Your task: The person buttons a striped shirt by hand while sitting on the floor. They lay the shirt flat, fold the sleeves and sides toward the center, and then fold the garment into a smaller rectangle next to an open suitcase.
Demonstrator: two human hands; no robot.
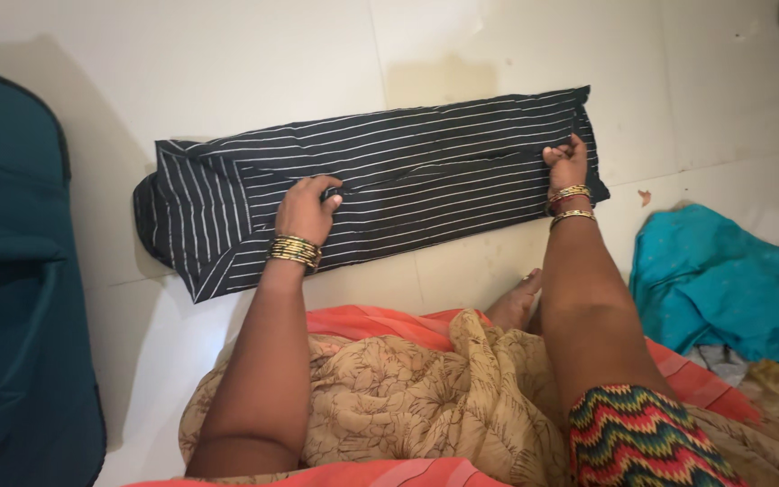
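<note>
Both grips pinch the striped cloth (pixel 380 185): left hand (pixel 307 209) mid-fold, right hand (pixel 566 164) at its end.

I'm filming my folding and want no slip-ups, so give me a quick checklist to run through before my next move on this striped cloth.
1. Striped cloth lies flat in a long band on the floor: ok.
2. Left hand on the cloth, fingers curled at its middle: ok.
3. Right hand pinches the cloth near its right end: ok.
4. Left end squared: not ok, a corner sticks out at an angle.
5. Teal cloth lies apart from the striped one: ok.
6. Layers underneath smooth: cannot tell.
</note>
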